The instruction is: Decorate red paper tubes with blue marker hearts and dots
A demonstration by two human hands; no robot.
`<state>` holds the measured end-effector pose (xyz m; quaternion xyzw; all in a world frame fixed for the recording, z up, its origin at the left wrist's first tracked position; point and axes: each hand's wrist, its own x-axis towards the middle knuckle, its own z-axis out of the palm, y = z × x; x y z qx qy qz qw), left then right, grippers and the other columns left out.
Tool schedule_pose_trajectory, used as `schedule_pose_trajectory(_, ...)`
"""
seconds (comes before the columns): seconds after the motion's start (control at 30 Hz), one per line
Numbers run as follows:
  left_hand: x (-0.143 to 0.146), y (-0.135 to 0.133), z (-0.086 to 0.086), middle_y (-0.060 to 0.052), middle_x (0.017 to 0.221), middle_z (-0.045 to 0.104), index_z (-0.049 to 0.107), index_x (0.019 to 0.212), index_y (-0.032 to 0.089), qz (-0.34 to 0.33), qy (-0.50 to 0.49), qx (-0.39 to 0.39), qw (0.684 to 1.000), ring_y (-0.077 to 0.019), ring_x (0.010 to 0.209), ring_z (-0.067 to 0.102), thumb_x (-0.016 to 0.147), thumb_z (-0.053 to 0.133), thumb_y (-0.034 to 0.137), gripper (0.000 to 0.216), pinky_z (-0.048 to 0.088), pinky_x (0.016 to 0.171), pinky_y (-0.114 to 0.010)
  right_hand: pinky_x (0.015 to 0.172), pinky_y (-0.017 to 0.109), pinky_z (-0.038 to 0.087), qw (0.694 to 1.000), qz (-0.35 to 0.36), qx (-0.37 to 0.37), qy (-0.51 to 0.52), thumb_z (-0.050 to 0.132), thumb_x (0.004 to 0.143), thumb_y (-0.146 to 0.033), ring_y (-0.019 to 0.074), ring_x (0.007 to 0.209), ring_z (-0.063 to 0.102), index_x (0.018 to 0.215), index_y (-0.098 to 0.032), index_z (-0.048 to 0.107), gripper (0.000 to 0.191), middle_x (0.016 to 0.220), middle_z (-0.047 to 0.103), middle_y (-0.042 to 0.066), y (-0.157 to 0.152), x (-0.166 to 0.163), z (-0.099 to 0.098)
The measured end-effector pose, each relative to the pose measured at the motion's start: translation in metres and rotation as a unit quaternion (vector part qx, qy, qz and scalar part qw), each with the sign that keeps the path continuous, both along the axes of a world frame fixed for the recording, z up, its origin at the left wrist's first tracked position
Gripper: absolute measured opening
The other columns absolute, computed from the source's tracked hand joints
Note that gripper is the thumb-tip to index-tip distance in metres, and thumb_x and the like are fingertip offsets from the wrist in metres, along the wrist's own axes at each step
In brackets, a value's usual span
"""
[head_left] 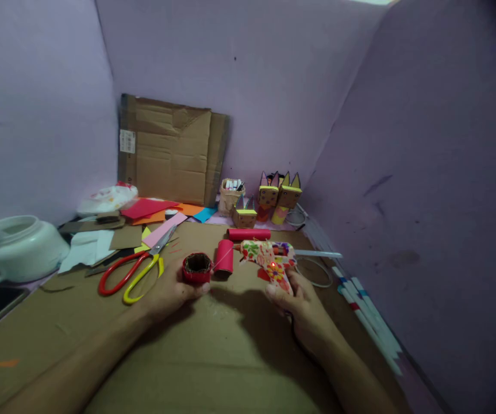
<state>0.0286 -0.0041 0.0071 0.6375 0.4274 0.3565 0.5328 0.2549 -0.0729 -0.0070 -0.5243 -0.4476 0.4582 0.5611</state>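
My left hand (168,293) grips a short red paper-wrapped roll (196,268) with a dark open top, resting it on the brown cardboard work surface (213,356). My right hand (297,299) is closed round the handle of a flower-patterned hot glue gun (269,259) whose red light glows. The gun's nozzle points left, close to a red roll (225,256) lying on its side just right of the held roll. A clear glue stick (316,253) pokes out of the gun's back.
Red and yellow-handled scissors (133,270) lie left of my hand. A long red tube (248,234), paper cat figures (279,198), a small basket (230,195), coloured paper sheets (150,210) and leaning cardboard (170,149) stand behind. A white pot (15,247) sits far left; glue sticks (370,313) lie right.
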Motion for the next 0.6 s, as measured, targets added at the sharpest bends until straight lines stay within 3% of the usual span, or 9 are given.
schedule_pose_trajectory(0.17,0.002,-0.005,0.000,-0.006,0.084,0.064,0.059,0.090,0.015,-0.021,-0.053,-0.084,0.995,-0.0179,0.071,0.058,0.058,0.075,0.033,0.040,0.044,0.064,-0.030,0.050,0.025,0.043,0.989,-0.143,-0.030,-0.027,0.075,0.055,-0.037,0.0152,0.056,0.057,0.095,-0.013,0.063,0.048,0.078,0.068,0.005,0.031,0.009,-0.018)
schedule_pose_trajectory(0.27,0.003,-0.006,-0.001,-0.008,0.089,0.066,0.058,0.092,0.015,-0.035,-0.069,-0.120,0.990,-0.0184,0.074,0.059,0.056,0.076,0.032,0.044,0.045,0.064,-0.029,0.062,0.031,0.045,0.977,-0.140,-0.036,-0.157,0.070,0.061,-0.041,0.0234,0.070,0.064,0.087,-0.014,0.069,0.038,0.078,0.071,0.007,0.042,0.021,-0.023)
schedule_pose_trajectory(0.33,0.004,-0.006,-0.003,-0.007,0.087,0.065,0.059,0.092,0.015,-0.050,-0.081,-0.136,0.986,-0.0177,0.074,0.058,0.055,0.076,0.031,0.043,0.045,0.064,-0.028,0.064,0.035,0.045,0.943,-0.134,-0.060,-0.300,0.064,0.070,-0.046,0.0263,0.071,0.064,0.079,-0.019,0.073,0.030,0.068,0.069,0.006,0.042,0.027,-0.020)
schedule_pose_trajectory(0.4,0.004,-0.005,-0.005,-0.006,0.083,0.064,0.059,0.092,0.015,-0.068,-0.091,-0.143,0.983,-0.0165,0.070,0.057,0.056,0.076,0.030,0.042,0.044,0.061,-0.027,0.069,0.039,0.045,0.885,-0.166,-0.059,-0.431,0.065,0.071,-0.046,0.0295,0.078,0.064,0.072,-0.022,0.073,0.026,0.064,0.068,0.008,0.036,0.028,-0.012)
schedule_pose_trajectory(0.47,0.004,-0.005,-0.007,-0.004,0.080,0.063,0.058,0.094,0.016,-0.087,-0.093,-0.142,0.982,-0.0157,0.068,0.056,0.057,0.076,0.028,0.042,0.043,0.059,-0.027,0.079,0.046,0.044,0.844,-0.197,-0.011,-0.499,0.071,0.068,-0.040,0.0340,0.093,0.062,0.079,-0.020,0.074,0.023,0.080,0.071,0.014,0.029,0.020,-0.001)
schedule_pose_trajectory(0.5,0.004,-0.004,-0.008,-0.004,0.079,0.063,0.059,0.095,0.016,-0.094,-0.092,-0.142,0.981,-0.0154,0.067,0.056,0.058,0.076,0.028,0.042,0.043,0.059,-0.026,0.084,0.049,0.043,0.848,-0.200,0.015,-0.491,0.072,0.067,-0.037,0.0355,0.100,0.060,0.089,-0.018,0.074,0.029,0.093,0.071,0.017,0.025,0.012,0.005)
schedule_pose_trajectory(0.53,0.004,-0.005,-0.008,-0.003,0.078,0.063,0.059,0.095,0.016,-0.100,-0.093,-0.142,0.980,-0.0152,0.066,0.056,0.059,0.076,0.028,0.042,0.043,0.059,-0.026,0.088,0.050,0.042,0.873,-0.174,0.046,-0.454,0.071,0.068,-0.037,0.0350,0.104,0.058,0.101,-0.017,0.071,0.039,0.105,0.069,0.018,0.021,0.003,0.011)
schedule_pose_trajectory(0.6,0.005,-0.006,-0.008,-0.002,0.077,0.063,0.059,0.096,0.016,-0.113,-0.105,-0.144,0.978,-0.0150,0.066,0.056,0.061,0.075,0.028,0.040,0.043,0.059,-0.026,0.090,0.046,0.045,0.947,-0.046,0.080,-0.307,0.070,0.069,-0.041,0.0303,0.106,0.060,0.116,-0.018,0.064,0.052,0.116,0.066,0.014,0.016,-0.018,0.021)
